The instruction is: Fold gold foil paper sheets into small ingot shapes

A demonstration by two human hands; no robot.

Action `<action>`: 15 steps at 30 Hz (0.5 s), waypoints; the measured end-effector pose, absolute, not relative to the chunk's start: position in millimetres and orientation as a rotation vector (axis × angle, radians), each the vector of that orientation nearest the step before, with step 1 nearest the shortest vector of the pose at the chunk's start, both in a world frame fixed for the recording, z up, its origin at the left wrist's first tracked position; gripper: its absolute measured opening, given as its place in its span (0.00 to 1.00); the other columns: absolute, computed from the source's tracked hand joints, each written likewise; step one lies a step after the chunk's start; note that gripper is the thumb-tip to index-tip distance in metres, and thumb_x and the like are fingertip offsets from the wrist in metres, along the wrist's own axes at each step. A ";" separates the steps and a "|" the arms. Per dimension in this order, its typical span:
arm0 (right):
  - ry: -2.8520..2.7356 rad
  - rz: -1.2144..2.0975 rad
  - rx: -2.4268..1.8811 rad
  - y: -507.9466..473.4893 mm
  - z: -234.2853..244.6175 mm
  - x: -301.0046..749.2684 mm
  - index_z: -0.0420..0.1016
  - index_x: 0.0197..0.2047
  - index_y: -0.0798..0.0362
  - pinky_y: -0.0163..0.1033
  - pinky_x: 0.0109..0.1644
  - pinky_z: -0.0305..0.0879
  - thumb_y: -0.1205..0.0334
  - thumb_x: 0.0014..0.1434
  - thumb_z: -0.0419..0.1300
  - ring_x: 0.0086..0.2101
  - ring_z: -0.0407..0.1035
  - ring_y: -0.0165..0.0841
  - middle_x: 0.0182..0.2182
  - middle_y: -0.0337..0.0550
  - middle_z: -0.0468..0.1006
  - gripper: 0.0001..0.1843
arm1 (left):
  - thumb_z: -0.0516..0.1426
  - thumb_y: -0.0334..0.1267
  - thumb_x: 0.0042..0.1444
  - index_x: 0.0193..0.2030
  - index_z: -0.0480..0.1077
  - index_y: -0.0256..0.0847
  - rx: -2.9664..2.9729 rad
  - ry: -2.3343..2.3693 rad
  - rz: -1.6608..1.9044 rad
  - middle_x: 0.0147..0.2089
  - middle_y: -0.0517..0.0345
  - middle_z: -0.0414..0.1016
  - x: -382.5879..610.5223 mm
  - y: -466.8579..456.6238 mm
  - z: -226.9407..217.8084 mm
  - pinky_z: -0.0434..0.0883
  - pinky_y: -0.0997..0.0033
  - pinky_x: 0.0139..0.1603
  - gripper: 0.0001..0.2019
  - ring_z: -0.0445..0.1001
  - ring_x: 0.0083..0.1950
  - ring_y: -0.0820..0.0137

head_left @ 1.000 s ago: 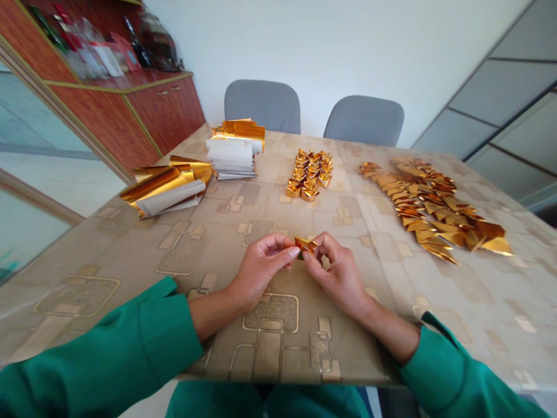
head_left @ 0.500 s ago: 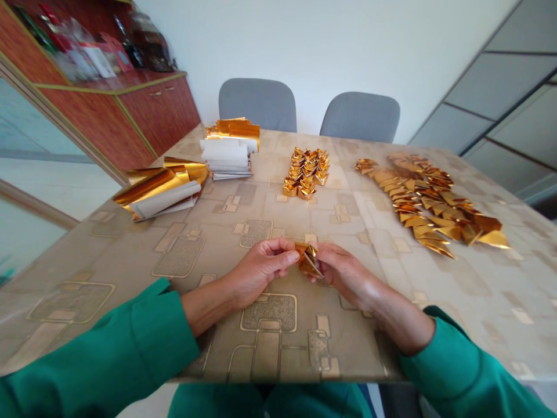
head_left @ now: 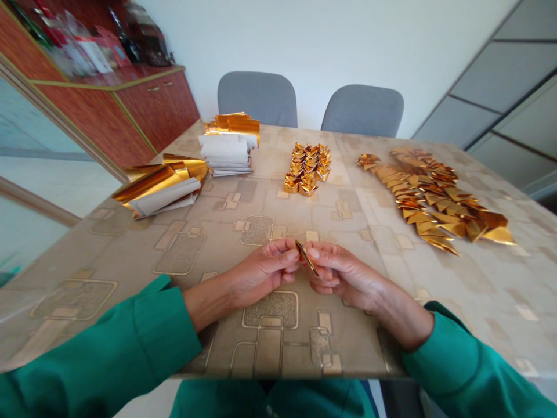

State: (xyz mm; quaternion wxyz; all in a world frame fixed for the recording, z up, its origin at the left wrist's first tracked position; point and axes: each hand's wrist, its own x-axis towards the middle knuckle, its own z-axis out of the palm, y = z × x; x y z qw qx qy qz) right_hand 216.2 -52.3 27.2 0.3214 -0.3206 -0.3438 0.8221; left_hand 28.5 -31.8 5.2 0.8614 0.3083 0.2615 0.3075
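Observation:
A small folded piece of gold foil paper (head_left: 306,257) is pinched between both my hands just above the table (head_left: 130,255). My left hand (head_left: 261,271) grips its left side with thumb and fingertips. My right hand (head_left: 343,277) holds the right side, fingers curled under it. The piece is turned edge-on, so its shape is hard to read. Both my sleeves are green.
Farther back lie a cluster of finished gold folded pieces (head_left: 308,168), a long spread of gold triangular folds (head_left: 430,200) at the right, and two stacks of gold and white sheets (head_left: 228,145) (head_left: 161,184) at the left. Two grey chairs (head_left: 257,98) stand behind; a wooden cabinet (head_left: 108,104) is left.
My hands have sunk slightly toward the table and the gold piece has been turned from face-up to edge-on. My right hand has rolled so its fingers lie beneath the piece.

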 end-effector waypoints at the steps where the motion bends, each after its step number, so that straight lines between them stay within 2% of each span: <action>1: -0.865 2.194 -0.812 -52.2 26.9 216.6 0.66 0.28 0.53 0.29 0.21 0.43 0.54 0.57 0.66 0.18 0.42 0.21 0.16 0.26 0.56 0.16 | 0.71 0.41 0.45 0.31 0.72 0.36 0.625 0.526 0.644 0.26 0.65 0.64 28.7 -32.1 5.5 0.62 0.80 0.30 0.14 0.62 0.28 0.80; 4: -0.784 2.226 -0.758 -51.2 25.9 217.1 0.64 0.27 0.53 0.28 0.19 0.39 0.57 0.59 0.65 0.16 0.37 0.21 0.14 0.24 0.54 0.16 | 0.71 0.40 0.46 0.30 0.72 0.35 0.582 0.476 0.644 0.26 0.65 0.63 29.1 -32.9 6.2 0.61 0.82 0.28 0.14 0.61 0.27 0.81; 10: -0.816 2.173 -0.777 -50.4 25.6 218.9 0.66 0.27 0.53 0.28 0.17 0.39 0.57 0.57 0.67 0.15 0.39 0.20 0.13 0.24 0.57 0.15 | 0.71 0.39 0.47 0.30 0.72 0.34 0.549 0.426 0.651 0.25 0.66 0.61 29.7 -34.7 6.8 0.59 0.84 0.25 0.14 0.58 0.24 0.82; 15: -0.868 2.158 -0.782 -51.4 26.7 221.4 0.69 0.32 0.53 0.27 0.18 0.41 0.56 0.56 0.68 0.14 0.40 0.20 0.12 0.24 0.59 0.12 | 0.70 0.41 0.48 0.31 0.72 0.35 0.560 0.384 0.609 0.23 0.66 0.59 27.7 -34.9 7.5 0.57 0.85 0.24 0.13 0.55 0.22 0.82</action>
